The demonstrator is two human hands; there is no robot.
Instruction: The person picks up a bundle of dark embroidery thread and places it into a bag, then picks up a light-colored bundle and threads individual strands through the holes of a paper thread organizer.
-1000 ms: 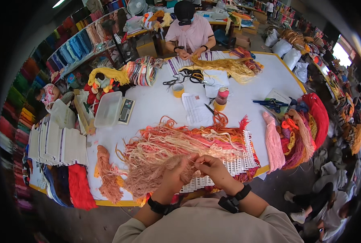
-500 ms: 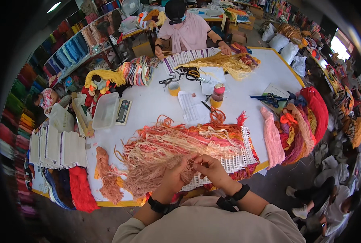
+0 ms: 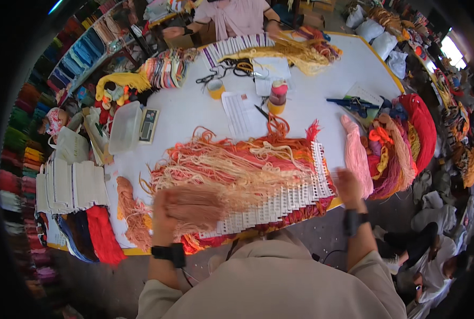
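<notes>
My left hand (image 3: 164, 215) grips the left end of a dusty-pink skein of yarn (image 3: 197, 207), which spreads to the right in loose strands. Far over to the right, my right hand (image 3: 348, 187) hovers by the table's near edge, close to a light pink skein (image 3: 358, 154). Motion blurs its fingers, so any thread in them cannot be made out. Between my hands lies a row of overlapping white punched cards (image 3: 295, 199). Cream, coral and orange yarns (image 3: 237, 162) trail from these cards across the table.
Stacked white cards (image 3: 72, 183), a clear plastic tub (image 3: 125, 127) and a small scale (image 3: 149, 126) stand left. Orange-handled scissors (image 3: 277, 126), a yarn cone (image 3: 277, 98) and a paper sheet (image 3: 240, 112) lie ahead. A co-worker (image 3: 234, 21) sits opposite; colourful skeins (image 3: 420, 133) lie right.
My hands were together over the skein; now they are wide apart, the left drawn left with the yarn, the right swung far right. The view has shifted slightly.
</notes>
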